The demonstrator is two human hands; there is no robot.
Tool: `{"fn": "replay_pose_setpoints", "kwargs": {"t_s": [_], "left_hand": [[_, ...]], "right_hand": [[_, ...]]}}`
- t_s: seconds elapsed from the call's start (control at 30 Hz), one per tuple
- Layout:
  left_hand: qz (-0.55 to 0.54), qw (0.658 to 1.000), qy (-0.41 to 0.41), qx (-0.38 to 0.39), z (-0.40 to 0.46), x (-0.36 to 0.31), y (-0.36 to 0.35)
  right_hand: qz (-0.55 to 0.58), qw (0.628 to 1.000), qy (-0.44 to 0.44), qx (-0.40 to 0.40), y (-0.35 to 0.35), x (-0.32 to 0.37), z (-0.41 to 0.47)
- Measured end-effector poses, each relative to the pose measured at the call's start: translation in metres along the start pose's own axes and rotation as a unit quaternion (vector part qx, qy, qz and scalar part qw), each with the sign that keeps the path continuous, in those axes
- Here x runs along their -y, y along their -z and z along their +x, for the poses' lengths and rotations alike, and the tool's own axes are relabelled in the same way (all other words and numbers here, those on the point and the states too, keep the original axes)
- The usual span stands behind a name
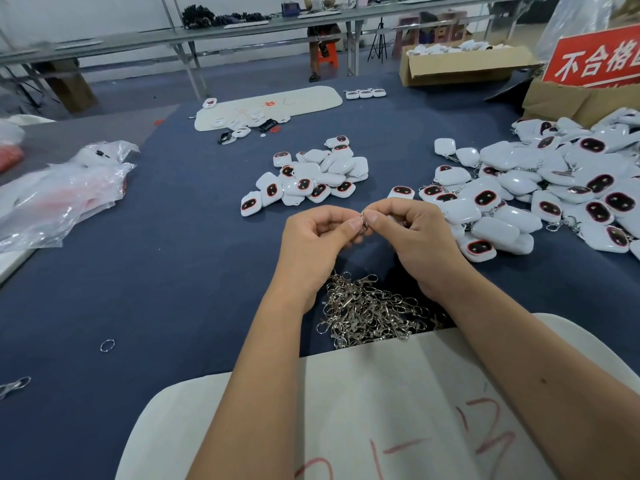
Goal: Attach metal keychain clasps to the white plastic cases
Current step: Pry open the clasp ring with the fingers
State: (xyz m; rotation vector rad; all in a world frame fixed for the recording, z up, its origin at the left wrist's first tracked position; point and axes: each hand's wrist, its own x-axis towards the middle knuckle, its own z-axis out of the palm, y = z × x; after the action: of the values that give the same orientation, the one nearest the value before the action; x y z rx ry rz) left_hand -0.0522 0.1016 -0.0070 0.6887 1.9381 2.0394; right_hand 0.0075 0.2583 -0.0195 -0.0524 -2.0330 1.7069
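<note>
My left hand [317, 237] and my right hand [412, 233] meet above the blue table, and together their fingertips pinch one small metal clasp [364, 221]. A heap of metal clasps [369, 310] lies just below my wrists. Beyond my hands sits a pile of white cases with dark faces [308, 176]. A bigger pile of white cases, several with chains showing, [540, 188] spreads to the right. Whether either hand also holds a case is hidden by the fingers.
A white mat with red writing [398, 410] lies under my forearms. Clear plastic bags [59, 192] lie at the left. A loose ring [107, 345] and a clip [14, 386] lie near left. Cardboard boxes [460, 64] and a red sign [595, 58] stand at the back right.
</note>
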Motion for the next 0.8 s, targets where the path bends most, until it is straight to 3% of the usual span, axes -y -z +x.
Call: {"fn": "replay_pose_setpoints", "kwargs": {"t_s": [0.37,0.6,0.8], "left_hand": [[0.016,1.000,0.007,-0.004,0.0008,-0.0024,-0.0012],[0.195,0.978,-0.063,-0.046,-0.0011,0.0002,-0.0031],[0.243,0.960,-0.124,-0.065,-0.0016,0.0020,-0.0043]], "right_hand": [[-0.013,1.000,0.005,-0.010,-0.0006,0.0002,-0.0013],[-0.065,0.998,0.021,-0.007,0.0003,0.0029,-0.0026],[-0.079,0.997,0.010,-0.024,-0.0027,0.0009,-0.0019]]}}
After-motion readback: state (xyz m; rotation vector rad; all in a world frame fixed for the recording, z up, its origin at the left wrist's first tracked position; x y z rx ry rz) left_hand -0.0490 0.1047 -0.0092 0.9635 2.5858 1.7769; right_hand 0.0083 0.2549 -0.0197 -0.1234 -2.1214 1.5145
